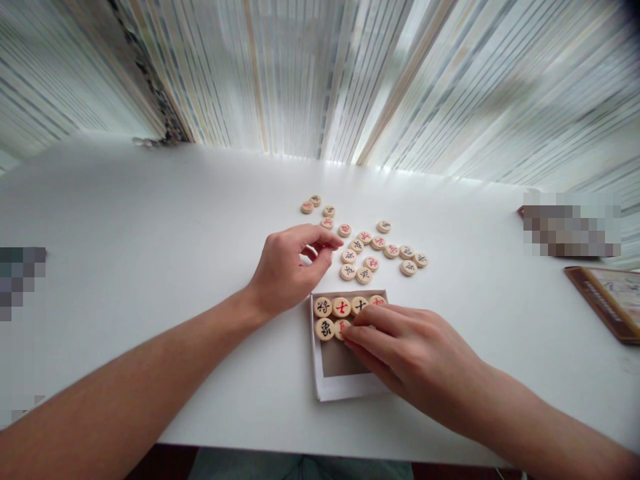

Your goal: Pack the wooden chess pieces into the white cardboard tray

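My right hand [415, 343] reaches over a shallow white box [345, 387], its fingertips on a round wooden Chinese chess piece [341, 329] with a red character. That piece lies in the second row, beside a black-marked piece [325, 329]. Along the far wall of the box runs a row of pieces, among them a black one [323, 307] and a red one [341, 307]; my fingers partly cover the right end. Beyond the box's left corner hovers my left hand [295, 267], thumb and forefinger slightly apart with nothing visible between them, close to loose pieces [349, 256].
Several more loose chess pieces [391, 251] are scattered on the white table [165, 240] behind the box. A brown-edged flat item [600, 303] lies at the right, near a blurred-out object [570, 230]. Striped curtains [300, 80] hang along the table's far edge.
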The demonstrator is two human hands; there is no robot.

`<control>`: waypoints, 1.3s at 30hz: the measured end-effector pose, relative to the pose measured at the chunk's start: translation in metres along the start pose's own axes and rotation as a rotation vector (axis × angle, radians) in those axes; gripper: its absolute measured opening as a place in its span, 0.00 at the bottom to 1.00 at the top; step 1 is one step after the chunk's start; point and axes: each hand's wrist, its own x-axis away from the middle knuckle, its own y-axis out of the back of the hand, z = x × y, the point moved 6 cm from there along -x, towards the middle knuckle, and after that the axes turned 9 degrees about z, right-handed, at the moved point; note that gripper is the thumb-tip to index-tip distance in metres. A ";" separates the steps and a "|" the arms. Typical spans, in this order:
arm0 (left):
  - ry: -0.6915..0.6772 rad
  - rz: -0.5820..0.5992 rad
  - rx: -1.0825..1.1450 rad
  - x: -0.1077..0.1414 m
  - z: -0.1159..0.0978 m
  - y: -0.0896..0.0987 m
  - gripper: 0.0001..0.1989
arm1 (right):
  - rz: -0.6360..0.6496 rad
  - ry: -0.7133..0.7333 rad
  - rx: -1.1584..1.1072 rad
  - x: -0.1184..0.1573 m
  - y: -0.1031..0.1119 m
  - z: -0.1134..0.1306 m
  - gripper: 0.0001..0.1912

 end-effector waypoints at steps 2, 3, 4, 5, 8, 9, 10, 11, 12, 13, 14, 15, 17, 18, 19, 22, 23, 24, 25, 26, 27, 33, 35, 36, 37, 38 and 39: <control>0.000 -0.001 0.004 0.000 0.001 0.000 0.10 | -0.001 -0.005 -0.004 0.000 -0.001 -0.001 0.09; -0.002 -0.002 0.004 0.000 0.001 0.000 0.10 | -0.001 -0.004 -0.007 0.001 -0.001 -0.001 0.09; -0.005 -0.002 0.002 0.000 0.001 0.000 0.10 | 0.002 -0.005 -0.009 0.001 -0.001 -0.001 0.09; -0.007 -0.002 0.000 0.000 0.001 0.000 0.10 | 0.006 -0.007 -0.011 0.001 -0.002 -0.001 0.09; -0.010 -0.004 -0.004 0.000 0.001 0.000 0.10 | 0.007 -0.012 -0.009 0.000 -0.003 -0.001 0.09; -0.012 -0.006 -0.004 0.000 0.001 0.000 0.10 | 0.005 -0.013 -0.008 0.000 -0.003 -0.001 0.09; -0.013 -0.007 -0.003 0.000 0.001 0.000 0.10 | 0.002 -0.013 -0.006 0.000 -0.003 -0.001 0.09; -0.013 -0.007 -0.002 0.000 0.001 0.000 0.10 | -0.001 -0.012 -0.005 0.000 -0.003 -0.001 0.09; -0.013 -0.007 -0.001 0.000 0.001 0.000 0.10 | -0.002 -0.013 -0.005 0.000 -0.003 -0.002 0.09; -0.012 -0.006 0.000 0.000 0.001 0.000 0.10 | -0.005 -0.015 -0.005 -0.001 -0.003 -0.002 0.09; -0.011 -0.005 0.001 0.000 0.001 0.000 0.10 | -0.006 -0.016 -0.005 -0.001 -0.002 -0.002 0.09; -0.009 -0.004 0.001 0.000 0.001 0.000 0.10 | -0.010 -0.016 -0.005 -0.001 -0.002 -0.002 0.10; -0.006 -0.005 0.000 0.000 0.001 0.000 0.10 | -0.021 -0.011 -0.009 -0.001 0.000 -0.001 0.11; -0.004 -0.007 -0.002 0.000 0.001 0.000 0.10 | -0.029 -0.007 -0.018 0.000 0.002 -0.001 0.12; -0.002 -0.009 -0.006 0.000 0.001 0.000 0.10 | -0.041 -0.005 -0.032 0.000 0.004 -0.001 0.13; 0.002 -0.023 -0.029 -0.002 0.003 0.005 0.09 | -0.096 -0.031 -0.105 0.001 0.013 -0.008 0.13; 0.004 -0.034 -0.042 -0.003 0.004 0.009 0.09 | -0.127 -0.049 -0.131 0.001 0.016 -0.013 0.12; 0.007 -0.052 -0.059 -0.004 0.006 0.014 0.09 | -0.165 -0.068 -0.151 0.001 0.019 -0.018 0.12; 0.014 -0.075 -0.080 -0.006 0.009 0.020 0.08 | -0.206 -0.088 -0.166 0.001 0.022 -0.024 0.12; 0.023 -0.105 -0.106 -0.008 0.013 0.028 0.08 | -0.255 -0.108 -0.171 0.001 0.025 -0.031 0.12; 0.038 -0.136 -0.133 -0.010 0.017 0.036 0.08 | -0.303 -0.134 -0.171 0.001 0.028 -0.038 0.13; 0.151 -0.283 -0.228 -0.020 0.046 0.076 0.09 | -0.494 -0.487 -0.302 0.010 0.036 -0.091 0.16; 0.164 -0.285 -0.245 -0.021 0.053 0.080 0.11 | -0.515 -0.575 -0.437 0.011 0.039 -0.108 0.16; 0.167 -0.278 -0.252 -0.021 0.055 0.080 0.11 | -0.518 -0.602 -0.500 0.010 0.040 -0.115 0.16; 0.172 -0.268 -0.259 -0.021 0.056 0.079 0.11 | -0.519 -0.623 -0.554 0.007 0.042 -0.122 0.16; 0.176 -0.253 -0.266 -0.021 0.056 0.077 0.11 | -0.511 -0.642 -0.605 0.003 0.043 -0.128 0.16; 0.180 -0.236 -0.273 -0.021 0.056 0.075 0.10 | -0.501 -0.655 -0.659 -0.002 0.044 -0.134 0.16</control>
